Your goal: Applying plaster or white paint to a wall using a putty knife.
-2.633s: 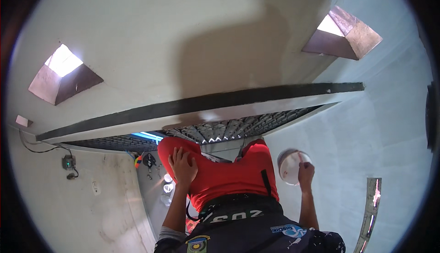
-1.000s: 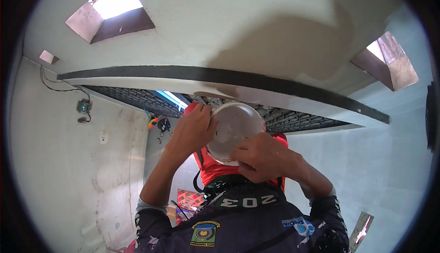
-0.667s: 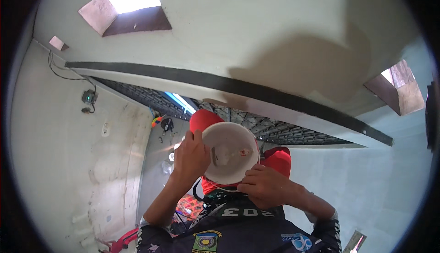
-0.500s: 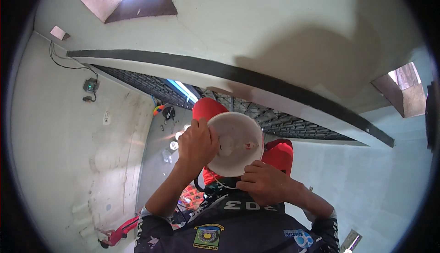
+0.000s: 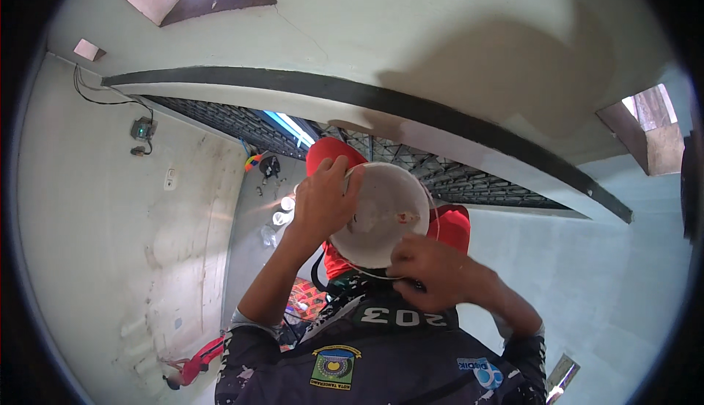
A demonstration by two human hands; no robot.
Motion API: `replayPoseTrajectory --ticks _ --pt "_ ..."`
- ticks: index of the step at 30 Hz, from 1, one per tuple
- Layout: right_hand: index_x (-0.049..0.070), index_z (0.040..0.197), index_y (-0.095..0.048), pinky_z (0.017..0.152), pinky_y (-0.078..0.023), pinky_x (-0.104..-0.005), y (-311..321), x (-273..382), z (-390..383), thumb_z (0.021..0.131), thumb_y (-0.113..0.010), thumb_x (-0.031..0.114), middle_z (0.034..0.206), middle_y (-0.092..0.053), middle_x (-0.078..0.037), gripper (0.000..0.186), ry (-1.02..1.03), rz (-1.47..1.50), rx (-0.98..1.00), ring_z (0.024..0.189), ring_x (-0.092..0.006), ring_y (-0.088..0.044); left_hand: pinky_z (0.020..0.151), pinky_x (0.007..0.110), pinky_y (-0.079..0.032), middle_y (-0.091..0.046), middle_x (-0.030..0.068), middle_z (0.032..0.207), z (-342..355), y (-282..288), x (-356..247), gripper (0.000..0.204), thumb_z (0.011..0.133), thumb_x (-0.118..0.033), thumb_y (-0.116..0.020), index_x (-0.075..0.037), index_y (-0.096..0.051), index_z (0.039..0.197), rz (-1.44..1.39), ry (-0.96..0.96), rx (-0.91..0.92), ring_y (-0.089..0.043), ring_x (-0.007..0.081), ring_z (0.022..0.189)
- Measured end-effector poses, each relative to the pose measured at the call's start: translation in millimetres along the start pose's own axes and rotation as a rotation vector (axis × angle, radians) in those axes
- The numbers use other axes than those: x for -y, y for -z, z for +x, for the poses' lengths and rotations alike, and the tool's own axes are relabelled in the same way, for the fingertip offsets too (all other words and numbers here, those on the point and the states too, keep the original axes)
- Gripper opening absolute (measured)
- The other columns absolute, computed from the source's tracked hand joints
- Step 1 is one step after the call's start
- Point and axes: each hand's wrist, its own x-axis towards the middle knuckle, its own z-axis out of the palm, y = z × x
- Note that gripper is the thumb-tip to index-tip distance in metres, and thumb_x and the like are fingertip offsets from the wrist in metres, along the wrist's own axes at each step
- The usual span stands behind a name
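A whitish bucket [image 5: 381,211] is between my hands, its open mouth facing up at me. Pale residue and a small reddish-brown patch [image 5: 405,218] mark its inside. My left hand [image 5: 326,196] grips the left rim, with the fingers over the edge. At the near right rim, my right hand [image 5: 433,271] is closed with curled fingers, partly hiding the edge. A thin wire handle [image 5: 438,222] loops round the right side and passes by the right hand. The bucket's lower part is hidden from view.
My red-clothed knees [image 5: 334,154] flank the bucket. Ahead is a dark metal grille [image 5: 469,189] below a grey-edged wall ledge [image 5: 330,86]. White containers [image 5: 282,218] stand on the floor at left, near a patterned red cloth [image 5: 306,296]. Another person in red [image 5: 198,361] is at lower left.
The bucket has shifted slightly up and right in view, and my left hand has moved with it. My right hand has turned at the rim; the wire handle now shows on the right side.
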Motion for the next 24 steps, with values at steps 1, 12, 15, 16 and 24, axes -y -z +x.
replayPoseTrajectory --ticks 1,12,15,16,24 --pt "0.005 0.095 -0.069 0.078 -0.051 -0.0383 5.0 -1.5 4.2 0.072 -0.071 0.008 0.093 -0.061 -0.011 0.023 0.011 0.042 -0.165 0.094 -0.0291 -0.058 0.071 0.055 -0.05 -0.062 0.0199 0.088 -0.9 -2.3 -1.7 0.032 0.099 -0.035 -0.055 -0.004 -0.058 0.094 -0.017 0.007 -0.008 -0.065 0.0438 0.081" --pt "0.007 0.084 -0.079 0.083 -0.051 -0.0423 -65.2 -58.7 74.4 0.077 -0.068 0.014 0.087 -0.074 -0.01 0.015 -0.402 -0.834 0.161 0.103 -0.0309 -0.063 0.07 0.055 -0.049 -0.061 0.0202 0.086 -7.9 -5.9 -7.4 0.031 0.099 -0.034 -0.057 -0.003 -0.058 0.092 -0.029 -0.01 -0.05 -0.064 0.0442 0.08" --pt "0.008 0.083 -0.079 0.084 -0.051 -0.0432 -66.2 -50.0 74.9 0.077 -0.069 0.015 0.086 -0.075 -0.008 0.014 -0.406 -0.785 0.143 0.102 -0.0314 -0.064 0.072 0.055 -0.049 -0.061 0.0217 0.086 -10.1 -8.5 -5.7 0.03 0.1 -0.032 -0.057 -0.003 -0.057 0.093 -0.076 0.009 -0.097 -0.064 0.0453 0.081" --pt "0.008 0.084 -0.079 0.084 -0.052 -0.0435 -64.2 -44.8 75.2 0.077 -0.069 0.015 0.087 -0.075 -0.007 0.014 -0.447 -0.741 0.08 0.101 -0.0316 -0.064 0.072 0.056 -0.048 -0.061 0.0232 0.086 -10.7 -9.5 -4.8 0.029 0.1 -0.032 -0.057 -0.003 -0.056 0.094 -0.124 0.018 -0.135 -0.064 0.0461 0.082" --pt "0.011 0.085 -0.077 0.074 -0.057 -0.0359 -32.2 -29.3 90.5 0.079 -0.069 0.014 0.088 -0.074 -0.009 0.011 -0.698 -0.65 0.201 0.09 -0.0236 -0.072 0.071 0.055 -0.047 -0.065 0.0265 0.087 -4.8 -10.4 -2.4 0.03 0.1 -0.03 -0.057 -0.001 -0.054 0.092 -0.182 0.036 -0.034 -0.063 0.0482 0.082"
